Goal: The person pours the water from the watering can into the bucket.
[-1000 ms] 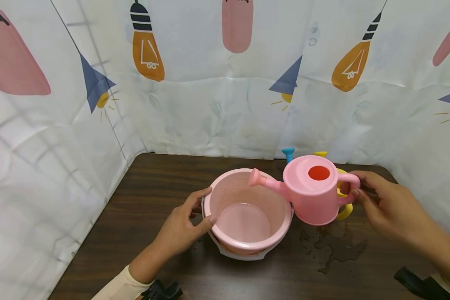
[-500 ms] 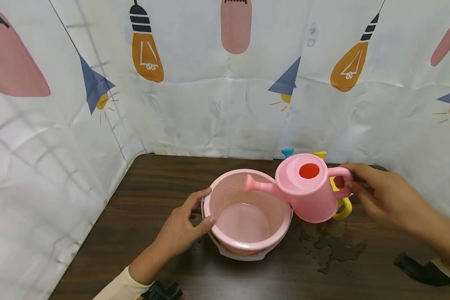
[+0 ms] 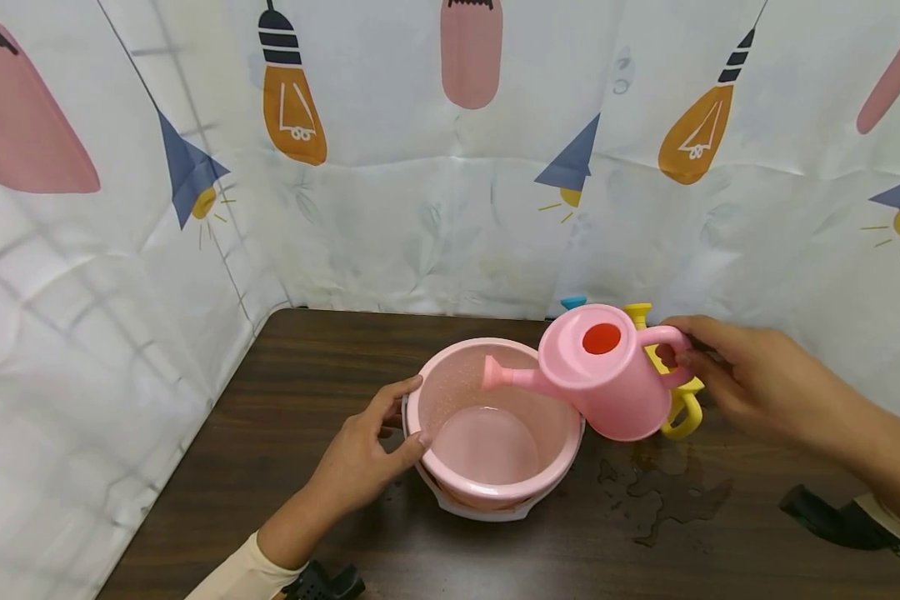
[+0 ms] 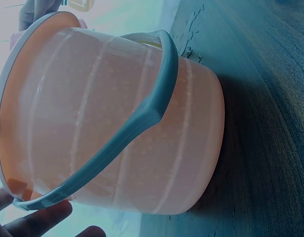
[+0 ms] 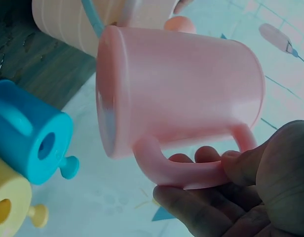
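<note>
A pale pink bucket (image 3: 457, 492) with water in it stands on the dark wooden table. My left hand (image 3: 367, 442) grips its left rim, thumb and forefinger on top; in the left wrist view the fingers (image 4: 43, 219) show beside the root of the bucket's lowered handle (image 4: 162, 94). A pink toy watering can (image 3: 607, 392) hangs tilted toward the bucket, its spout (image 3: 502, 375) over the opening. My right hand (image 3: 750, 375) holds the can by its looped handle (image 5: 186, 173), with fingers and thumb round the loop in the right wrist view.
Behind the pink can stand a yellow watering can (image 5: 9, 197) and a blue one (image 5: 38, 133), mostly hidden in the head view. Spilled water (image 3: 667, 492) lies on the table to the bucket's right. A printed curtain (image 3: 390, 233) hangs along the table's back edge.
My right hand has carried the pink watering can a little left and tipped its spout lower over the bucket. More of the yellow can shows. The left hand and bucket stay put.
</note>
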`<state>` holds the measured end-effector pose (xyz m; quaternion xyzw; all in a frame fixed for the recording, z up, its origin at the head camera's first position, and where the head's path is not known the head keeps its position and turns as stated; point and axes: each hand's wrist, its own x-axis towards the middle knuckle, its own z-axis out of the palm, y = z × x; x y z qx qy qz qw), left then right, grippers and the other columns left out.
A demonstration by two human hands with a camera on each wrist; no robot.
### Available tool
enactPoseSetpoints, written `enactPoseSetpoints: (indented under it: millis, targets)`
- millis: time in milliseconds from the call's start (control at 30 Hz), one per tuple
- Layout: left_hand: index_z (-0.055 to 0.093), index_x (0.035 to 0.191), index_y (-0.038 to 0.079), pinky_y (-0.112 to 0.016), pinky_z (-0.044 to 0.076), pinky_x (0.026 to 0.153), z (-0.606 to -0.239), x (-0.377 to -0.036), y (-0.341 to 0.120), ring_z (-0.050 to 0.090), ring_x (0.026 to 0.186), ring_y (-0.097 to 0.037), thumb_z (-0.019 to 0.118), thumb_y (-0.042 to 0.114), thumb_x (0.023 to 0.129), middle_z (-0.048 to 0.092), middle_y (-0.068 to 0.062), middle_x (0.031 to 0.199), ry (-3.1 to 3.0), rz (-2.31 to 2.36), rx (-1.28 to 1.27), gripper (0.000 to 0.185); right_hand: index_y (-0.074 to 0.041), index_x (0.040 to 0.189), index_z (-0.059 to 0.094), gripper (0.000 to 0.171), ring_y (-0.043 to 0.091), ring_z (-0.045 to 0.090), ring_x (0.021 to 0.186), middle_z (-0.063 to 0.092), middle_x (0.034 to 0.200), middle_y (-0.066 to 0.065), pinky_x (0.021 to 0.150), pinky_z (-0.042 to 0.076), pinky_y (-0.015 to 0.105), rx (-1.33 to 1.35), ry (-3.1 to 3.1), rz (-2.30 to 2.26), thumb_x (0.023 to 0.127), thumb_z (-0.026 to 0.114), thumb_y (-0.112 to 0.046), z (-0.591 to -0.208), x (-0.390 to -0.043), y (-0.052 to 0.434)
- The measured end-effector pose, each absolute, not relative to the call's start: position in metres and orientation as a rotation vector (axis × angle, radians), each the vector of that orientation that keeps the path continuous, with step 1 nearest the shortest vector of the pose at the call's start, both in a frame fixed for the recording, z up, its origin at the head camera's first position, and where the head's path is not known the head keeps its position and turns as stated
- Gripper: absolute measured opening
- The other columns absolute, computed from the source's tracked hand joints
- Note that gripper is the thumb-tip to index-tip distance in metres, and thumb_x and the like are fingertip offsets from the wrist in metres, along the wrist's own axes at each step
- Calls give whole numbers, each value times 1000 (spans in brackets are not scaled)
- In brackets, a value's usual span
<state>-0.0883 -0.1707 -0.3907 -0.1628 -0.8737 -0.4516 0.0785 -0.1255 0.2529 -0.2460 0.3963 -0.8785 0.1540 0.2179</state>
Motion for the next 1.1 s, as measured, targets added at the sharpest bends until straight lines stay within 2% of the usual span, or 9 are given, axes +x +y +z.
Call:
enactPoseSetpoints:
  millis: [200, 367, 467, 767, 1000, 1100]
  targets:
    - [46, 150, 31, -51, 54, 86, -390, -88, -171, 68, 99, -14, 71, 36, 93, 72, 5, 114, -2620, -1361, -473, 63, -15, 123, 68, 50, 4, 68, 78, 68, 96, -12, 70, 49, 11, 1110, -2458, 443, 80, 80, 7, -241, -127, 248]
    - [46, 151, 31, -50, 54, 87, -390, -87, -171, 68, 99, -14, 72, 35, 93, 72, 6, 115, -2625, -1366, -467, 63, -17, 120, 68, 40, 1, 68, 77, 68, 94, -16, 67, 49, 12, 1138, -2457, 473, 87, 77, 3, -238, -129, 243]
    - [46, 150, 32, -50, 54, 87, -390, -87, -171, 68, 99, -13, 72, 32, 93, 72, 7, 114, -2622, -1363, -468, 63, -18, 121, 68, 33, 1, 70, 78, 70, 95, -13, 69, 51, 12, 1161, -2462, 505, 92, 73, -1, -236, -130, 241]
    - [47, 150, 29, -50, 55, 86, -391, -88, -171, 68, 98, -11, 71, 37, 93, 72, 6, 113, -2603, -1361, -496, 62, -13, 124, 67, 37, 3, 71, 78, 72, 101, -10, 69, 52, 13, 1198, -2462, 472, 91, 74, 1, -233, -132, 239]
    - [46, 150, 30, -51, 55, 87, -390, -88, -170, 68, 98, -9, 73, 32, 93, 73, 5, 112, -2600, -1370, -494, 63, -13, 124, 67, 44, 2, 71, 78, 71, 100, -9, 69, 52, 12, 1214, -2464, 474, 86, 76, 6, -233, -133, 239]
    - [46, 150, 30, -51, 55, 87, -391, -88, -170, 68, 98, -10, 72, 35, 93, 73, 4, 113, -2600, -1365, -494, 63, -14, 123, 66, 39, 2, 70, 78, 71, 100, -8, 68, 52, 12, 1225, -2464, 483, 89, 75, 3, -233, -134, 240]
